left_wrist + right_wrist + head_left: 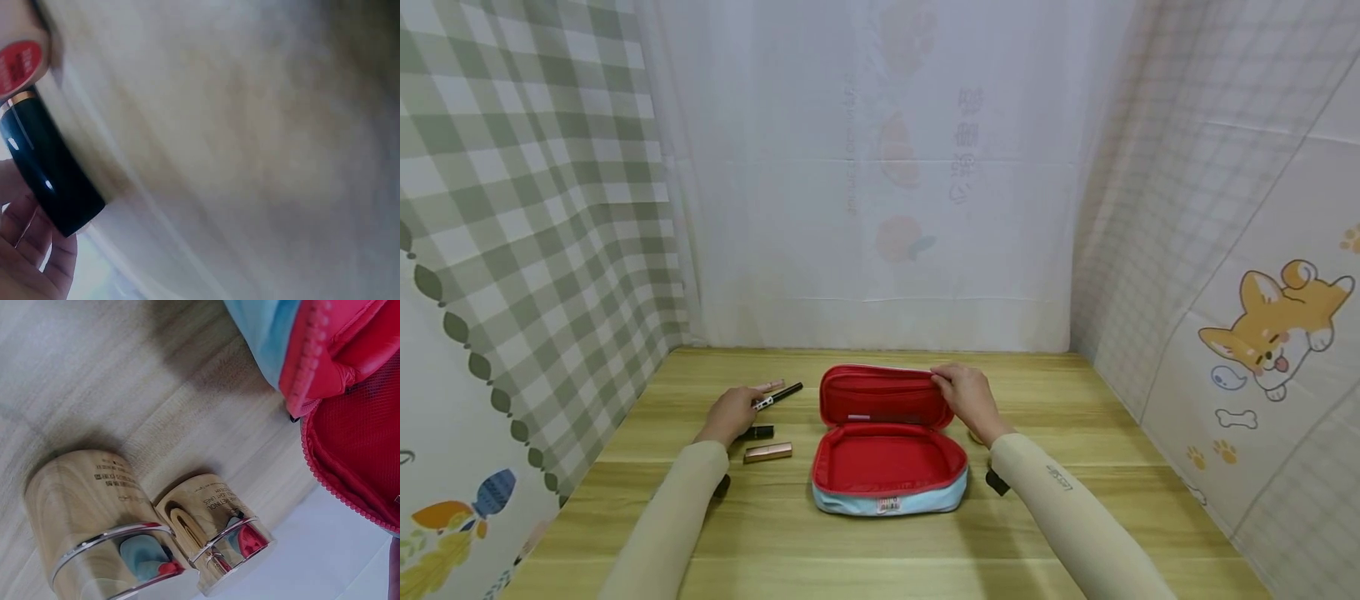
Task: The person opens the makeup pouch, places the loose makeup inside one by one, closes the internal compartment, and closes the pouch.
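A light-blue cosmetic pouch (889, 500) with red lining stands unzipped at the table's middle, its lid (880, 398) raised. My right hand (967, 400) pinches the lid's upper right corner. To the pouch's left, my left hand (730, 414) has its fingertips around the near end of a black-and-white pen (778, 395); the left wrist view does not show that contact. A pink lipstick (770, 386) lies just beyond the pen. Nearer than the hand are a black tube (760, 432) and a rose-gold lipstick (767, 452). The black tube (56, 169) hides part of my left fingers.
Two shiny cosmetic jars, a larger one (94, 500) and a smaller one (209, 519), stand side by side to the pouch's right, mostly hidden behind my right arm in the head view. Curtains (880, 208) enclose the wooden table (865, 558) at the back and sides.
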`<state>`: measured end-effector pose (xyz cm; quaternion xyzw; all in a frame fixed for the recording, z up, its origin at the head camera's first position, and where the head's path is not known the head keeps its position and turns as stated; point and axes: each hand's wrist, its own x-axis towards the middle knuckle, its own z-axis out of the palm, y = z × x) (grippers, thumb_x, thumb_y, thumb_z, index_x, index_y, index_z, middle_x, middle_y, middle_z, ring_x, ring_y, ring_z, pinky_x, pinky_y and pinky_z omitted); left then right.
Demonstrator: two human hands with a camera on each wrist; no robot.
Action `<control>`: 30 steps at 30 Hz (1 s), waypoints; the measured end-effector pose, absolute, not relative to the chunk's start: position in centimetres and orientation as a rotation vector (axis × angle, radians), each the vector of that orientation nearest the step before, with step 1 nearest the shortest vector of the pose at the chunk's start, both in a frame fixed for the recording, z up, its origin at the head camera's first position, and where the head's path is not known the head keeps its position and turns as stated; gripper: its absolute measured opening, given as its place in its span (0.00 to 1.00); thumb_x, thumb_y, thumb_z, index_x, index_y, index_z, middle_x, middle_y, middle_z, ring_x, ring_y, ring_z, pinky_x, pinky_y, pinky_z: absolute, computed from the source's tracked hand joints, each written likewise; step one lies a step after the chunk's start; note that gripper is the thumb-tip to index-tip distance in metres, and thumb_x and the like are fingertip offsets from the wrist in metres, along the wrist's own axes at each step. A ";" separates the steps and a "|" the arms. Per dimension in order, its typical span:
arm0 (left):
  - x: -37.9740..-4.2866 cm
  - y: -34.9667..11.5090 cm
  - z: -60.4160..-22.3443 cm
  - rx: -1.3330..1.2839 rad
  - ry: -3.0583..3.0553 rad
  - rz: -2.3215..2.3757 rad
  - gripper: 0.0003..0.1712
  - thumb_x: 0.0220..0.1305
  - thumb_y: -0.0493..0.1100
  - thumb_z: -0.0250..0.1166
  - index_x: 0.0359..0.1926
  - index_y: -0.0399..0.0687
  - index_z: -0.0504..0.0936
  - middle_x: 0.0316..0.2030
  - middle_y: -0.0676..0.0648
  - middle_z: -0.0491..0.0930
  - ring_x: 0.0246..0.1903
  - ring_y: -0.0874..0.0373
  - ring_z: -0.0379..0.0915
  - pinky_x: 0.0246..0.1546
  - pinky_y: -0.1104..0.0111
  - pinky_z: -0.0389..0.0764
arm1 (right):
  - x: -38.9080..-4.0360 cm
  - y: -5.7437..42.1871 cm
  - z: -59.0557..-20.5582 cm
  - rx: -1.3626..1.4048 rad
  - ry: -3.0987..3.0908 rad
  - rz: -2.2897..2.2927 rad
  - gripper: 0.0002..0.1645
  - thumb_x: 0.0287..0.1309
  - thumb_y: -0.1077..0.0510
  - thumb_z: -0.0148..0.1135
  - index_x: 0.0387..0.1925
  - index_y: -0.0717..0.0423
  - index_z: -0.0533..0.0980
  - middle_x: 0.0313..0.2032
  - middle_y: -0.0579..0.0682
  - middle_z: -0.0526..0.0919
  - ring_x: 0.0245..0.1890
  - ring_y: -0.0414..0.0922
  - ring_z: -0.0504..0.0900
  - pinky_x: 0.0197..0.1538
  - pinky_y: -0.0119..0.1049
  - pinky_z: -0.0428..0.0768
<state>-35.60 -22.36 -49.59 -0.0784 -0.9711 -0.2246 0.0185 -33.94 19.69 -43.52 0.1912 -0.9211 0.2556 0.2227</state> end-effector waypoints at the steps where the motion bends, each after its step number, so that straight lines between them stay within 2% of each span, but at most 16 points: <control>1: -35.6 -22.4 -49.6 -0.246 -3.010 -0.692 0.17 0.65 0.29 0.62 0.54 0.34 0.83 0.53 0.33 0.80 0.53 0.35 0.75 0.51 0.46 0.76 | -33.9 19.7 -43.5 0.527 -2.546 0.709 0.13 0.63 0.63 0.65 0.48 0.64 0.84 0.46 0.59 0.86 0.48 0.55 0.84 0.51 0.49 0.81; 7: -35.5 -22.7 -48.9 -0.260 -2.978 -0.690 0.16 0.65 0.30 0.61 0.53 0.35 0.84 0.50 0.34 0.81 0.44 0.42 0.78 0.43 0.51 0.78 | -33.9 19.8 -43.3 0.509 -2.567 0.711 0.14 0.63 0.63 0.65 0.48 0.64 0.84 0.46 0.58 0.86 0.49 0.55 0.83 0.52 0.49 0.80; 16: -34.4 -23.6 -47.7 -0.316 -2.877 -0.752 0.15 0.66 0.31 0.59 0.51 0.36 0.84 0.44 0.38 0.84 0.30 0.52 0.74 0.34 0.56 0.75 | -34.0 19.9 -43.1 0.536 -2.571 0.707 0.13 0.63 0.64 0.65 0.48 0.64 0.84 0.46 0.59 0.86 0.48 0.56 0.83 0.51 0.51 0.80; 18: -34.1 -23.7 -47.4 -0.326 -2.863 -0.775 0.15 0.67 0.32 0.58 0.52 0.36 0.84 0.44 0.39 0.83 0.30 0.53 0.73 0.33 0.58 0.74 | -34.2 19.9 -43.2 0.544 -2.570 0.709 0.13 0.63 0.63 0.65 0.48 0.64 0.84 0.45 0.59 0.86 0.48 0.56 0.84 0.51 0.50 0.80; 23: -33.4 -23.4 -46.5 -0.363 -2.809 -0.805 0.14 0.68 0.33 0.60 0.53 0.36 0.83 0.46 0.38 0.83 0.36 0.52 0.77 0.36 0.56 0.77 | -34.5 20.2 -43.2 0.562 -2.581 0.709 0.12 0.63 0.64 0.65 0.47 0.63 0.85 0.45 0.58 0.86 0.46 0.55 0.84 0.50 0.50 0.81; 30: -32.4 -22.6 -45.2 -0.384 -2.709 -0.888 0.12 0.66 0.34 0.65 0.50 0.39 0.86 0.42 0.42 0.83 0.38 0.50 0.78 0.35 0.58 0.77 | -34.6 20.4 -42.7 0.606 -2.609 0.690 0.12 0.63 0.65 0.63 0.46 0.64 0.85 0.45 0.59 0.86 0.47 0.56 0.84 0.51 0.51 0.80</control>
